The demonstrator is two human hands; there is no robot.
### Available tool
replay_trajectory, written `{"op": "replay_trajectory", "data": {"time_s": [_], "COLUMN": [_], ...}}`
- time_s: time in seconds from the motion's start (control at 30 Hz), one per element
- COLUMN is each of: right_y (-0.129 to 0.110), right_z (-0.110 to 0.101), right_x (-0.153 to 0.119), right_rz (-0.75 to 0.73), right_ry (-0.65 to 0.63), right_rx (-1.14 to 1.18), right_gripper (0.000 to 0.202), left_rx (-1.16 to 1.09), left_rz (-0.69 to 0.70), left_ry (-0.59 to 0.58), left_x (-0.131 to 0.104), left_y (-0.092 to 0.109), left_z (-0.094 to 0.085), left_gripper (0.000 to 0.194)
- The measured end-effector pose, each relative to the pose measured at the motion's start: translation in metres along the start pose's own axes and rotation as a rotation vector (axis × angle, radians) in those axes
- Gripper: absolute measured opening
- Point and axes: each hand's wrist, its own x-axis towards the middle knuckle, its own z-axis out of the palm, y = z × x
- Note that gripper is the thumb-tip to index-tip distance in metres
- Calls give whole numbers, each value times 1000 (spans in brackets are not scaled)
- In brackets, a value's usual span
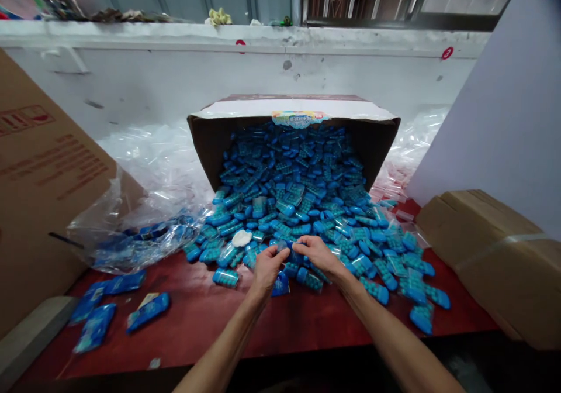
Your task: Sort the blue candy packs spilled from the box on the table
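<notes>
Both hands are brought together just in front of the heap of small blue bottles (284, 206), which is spilled from the mouth of an open carton (390, 125) onto the red counter (188, 334); a small dark-blue piece (294, 252) is held between them, over the near edge of the heap. By the left hand (268, 264) it seems to be pinched, thumb against bent fingers; by the right hand (319, 254) its other side is gripped in a similar near-closed pinch; whether it is a wrapper or a bottle cannot be told. The step in hand is judged to be fine two-handed fingering of this piece; for the next move, a steady left pinch and a small right-hand adjustment appear to be called for; a blue packet (280, 286) is seen lying just below the hands.
</notes>
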Motion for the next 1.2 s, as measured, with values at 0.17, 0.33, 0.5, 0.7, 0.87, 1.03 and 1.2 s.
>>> {"op": "replay_trajectory", "data": {"time_s": [0.17, 0.33, 0.5, 0.7, 0.87, 1.03, 1.2], "right_y": [6, 13, 16, 15, 3, 13, 41], "right_z": [4, 4, 8, 12, -3, 9, 47], "right_x": [2, 11, 17, 22, 12, -15, -19], "right_rz": [-29, -77, -131, -175, -163, -103, -105], "right_ry": [8, 81, 125, 164, 153, 269, 274], "right_rx": [19, -39, -117, -212, -319, -968, -1415], "right_gripper": [28, 33, 32, 35, 39, 29, 37], "left_rx": [-218, -276, -273, -282, -267, -279, -348], "left_rz": [-56, -103, -42, -51, -144, -178, -233], "left_ry": [61, 19, 68, 51, -62, 23, 19], "left_x": [1, 2, 8, 8, 1, -3, -5], "left_y": [-5, 2, 7, 15, 22, 7, -2], "left_z": [6, 9, 12, 13, -1, -20, -30], "left_gripper": [35, 34, 35, 33, 32, 31, 25]}}
